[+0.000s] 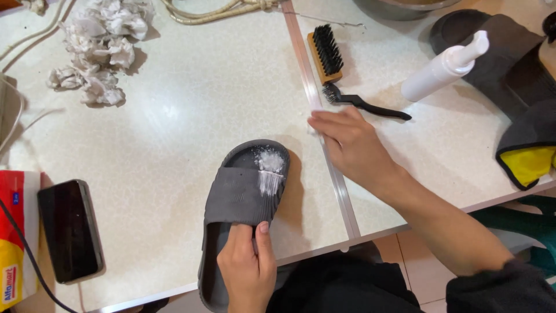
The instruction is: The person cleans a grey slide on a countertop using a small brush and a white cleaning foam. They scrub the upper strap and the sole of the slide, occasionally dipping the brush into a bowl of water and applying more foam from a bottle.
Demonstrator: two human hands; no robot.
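A dark grey slide sandal (240, 197) lies on the white table (191, 116), toe pointing away, with white powder or foam on its toe end and strap. My left hand (248, 266) grips the sandal at the near edge of its strap, thumb on top. My right hand (347, 142) rests flat on the table to the right of the sandal, fingers stretched toward a small black brush (362, 103), holding nothing. A wooden brush with black bristles (325, 53) lies just beyond it.
A white pump bottle (443, 66) lies at the right beside dark slippers (504, 52) and a grey and yellow cloth (530, 148). Crumpled tissues (101, 49) lie at the far left. A black phone (70, 229) and a red and yellow packet (14, 237) sit near left.
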